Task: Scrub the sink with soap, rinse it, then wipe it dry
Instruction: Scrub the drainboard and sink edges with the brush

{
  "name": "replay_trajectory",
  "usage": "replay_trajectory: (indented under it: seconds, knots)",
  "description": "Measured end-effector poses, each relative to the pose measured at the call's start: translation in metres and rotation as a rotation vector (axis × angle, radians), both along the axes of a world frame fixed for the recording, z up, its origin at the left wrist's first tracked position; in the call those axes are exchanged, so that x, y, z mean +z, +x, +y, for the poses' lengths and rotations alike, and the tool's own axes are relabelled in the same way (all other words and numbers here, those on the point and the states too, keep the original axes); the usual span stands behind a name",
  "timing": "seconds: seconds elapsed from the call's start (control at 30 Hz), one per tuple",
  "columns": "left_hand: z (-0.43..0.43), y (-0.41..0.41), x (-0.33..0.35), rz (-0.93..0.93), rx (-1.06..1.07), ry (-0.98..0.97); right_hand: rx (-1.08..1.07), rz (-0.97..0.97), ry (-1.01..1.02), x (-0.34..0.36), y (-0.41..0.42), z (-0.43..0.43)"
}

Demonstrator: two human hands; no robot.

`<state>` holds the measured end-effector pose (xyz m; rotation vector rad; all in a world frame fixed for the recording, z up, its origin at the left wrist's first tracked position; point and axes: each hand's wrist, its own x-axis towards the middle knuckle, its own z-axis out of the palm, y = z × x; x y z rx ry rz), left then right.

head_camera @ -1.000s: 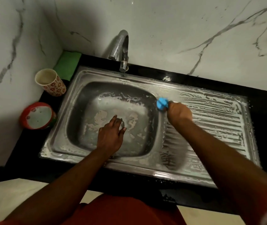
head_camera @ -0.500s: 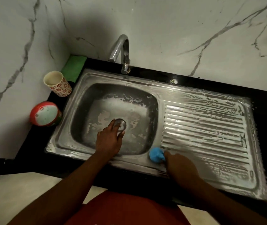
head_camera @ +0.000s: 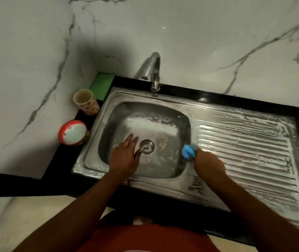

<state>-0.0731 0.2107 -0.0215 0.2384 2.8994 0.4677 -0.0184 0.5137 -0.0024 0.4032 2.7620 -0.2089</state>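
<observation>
We see the right hand [head_camera: 208, 165] clutching a blue scrubber [head_camera: 188, 151] on the ridge between basin and draining board [head_camera: 245, 142]; the left hand [head_camera: 125, 157] spreads straight-fingered, holding nothing, beside the drain [head_camera: 146, 146]; the steel sink [head_camera: 136, 95] is streaked with suds, set in a black counter [head_camera: 218, 99] beneath a tap [head_camera: 153, 70] and white marble walls [head_camera: 199, 33].

Only one camera here, worn on the person's head. It stands at the front edge of the sink [head_camera: 245, 146], facing forward and steeply down into it. It is close and wide-angled: the sink fills the middle, the tap [head_camera: 152, 70] behind it and the marble wall [head_camera: 199, 33] beyond it fill the top.
</observation>
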Motion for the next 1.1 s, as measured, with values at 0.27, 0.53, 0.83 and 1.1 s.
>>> replay_trajectory:
  seconds: [0.27, 0.53, 0.83, 1.1]
  knots:
    - [-0.132, 0.011, 0.016, 0.163, 0.012, 0.100, 0.026, 0.021, -0.143, 0.009, -0.001, -0.105]
    - [-0.230, 0.019, 0.004, 0.138, -0.008, -0.005, 0.420, 0.341, -0.350, 0.036, -0.121, -0.332]
    - [-0.237, 0.020, -0.005, 0.080, -0.062, -0.034, 0.615, 0.261, -0.129, 0.013, -0.164, -0.393]
    - [-0.211, 0.021, -0.011, 0.247, -0.158, 0.027, 0.297, 0.462, -0.521, 0.019, -0.140, -0.338]
